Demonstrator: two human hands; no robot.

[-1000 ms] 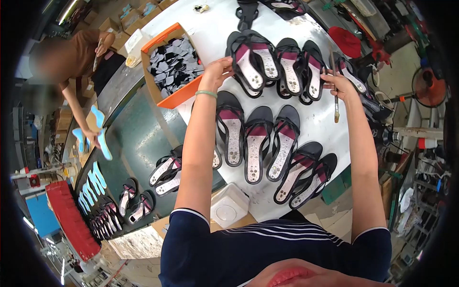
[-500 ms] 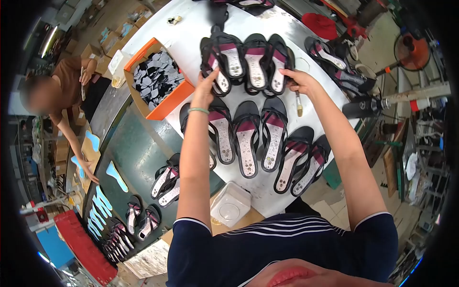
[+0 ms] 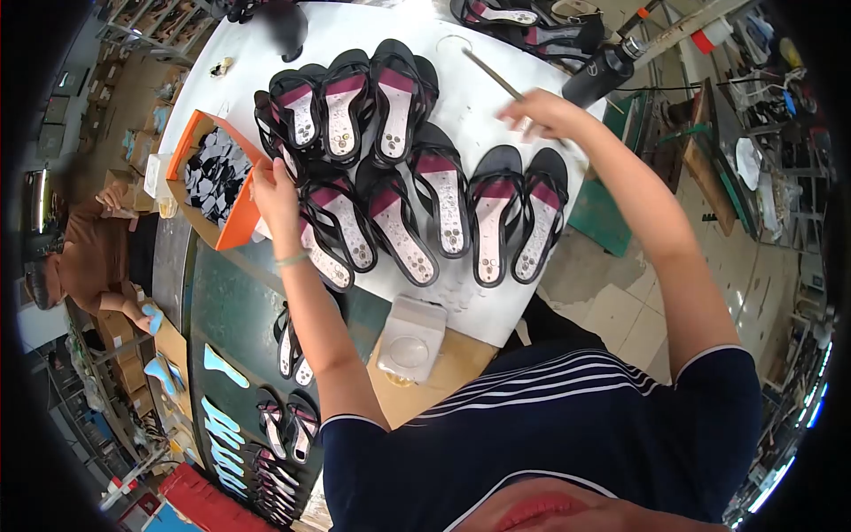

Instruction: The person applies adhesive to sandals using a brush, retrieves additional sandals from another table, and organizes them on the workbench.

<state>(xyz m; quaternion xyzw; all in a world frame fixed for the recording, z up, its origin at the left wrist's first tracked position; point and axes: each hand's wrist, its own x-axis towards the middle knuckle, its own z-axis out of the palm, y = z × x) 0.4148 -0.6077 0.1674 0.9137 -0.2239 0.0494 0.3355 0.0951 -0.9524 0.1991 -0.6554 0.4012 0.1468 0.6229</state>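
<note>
Several black sandals with pink-and-white insoles stand grouped at the upper middle of the white table. A nearer row, with a sandal in it, lies below them. My left hand is at the left end of the group, between the sandals and the orange box, its fingers touching or close to the leftmost sandal. To the right of the sandals, my right hand is raised over the table with a thin brush in it, the stick pointing up and left.
The orange box holds dark cut pieces. Below stand a white plastic container and a green table with sandals and light-blue pieces. A black bottle is upper right. A co-worker is at far left.
The view has swung, and the upper sandals now sit closer to the box and the nearer row. My right hand has come away from them; the brush now points up and left.
</note>
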